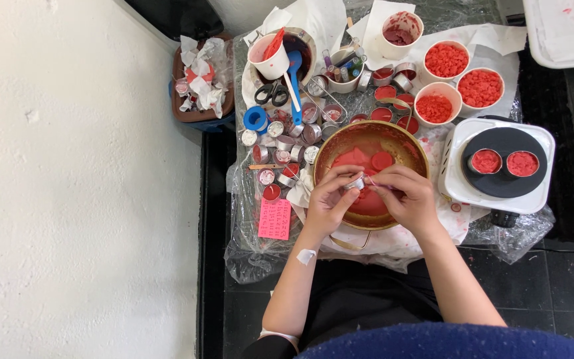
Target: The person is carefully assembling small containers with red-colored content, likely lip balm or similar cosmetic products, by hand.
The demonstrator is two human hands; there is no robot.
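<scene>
Pinching one small tin [355,183] between both hands, left hand [327,199] and right hand [410,199] hold it over the pan [393,136], probably so red wax drops inside. At two o'clock stand three cups [446,60] of red flakes; at three o'clock, a hotplate [499,163] carries two tins.

home craft corner, small electric hotplate [497,166], cups of red wax flakes [446,60], tiny metal tins [280,139], plastic-covered low table [247,256]
</scene>
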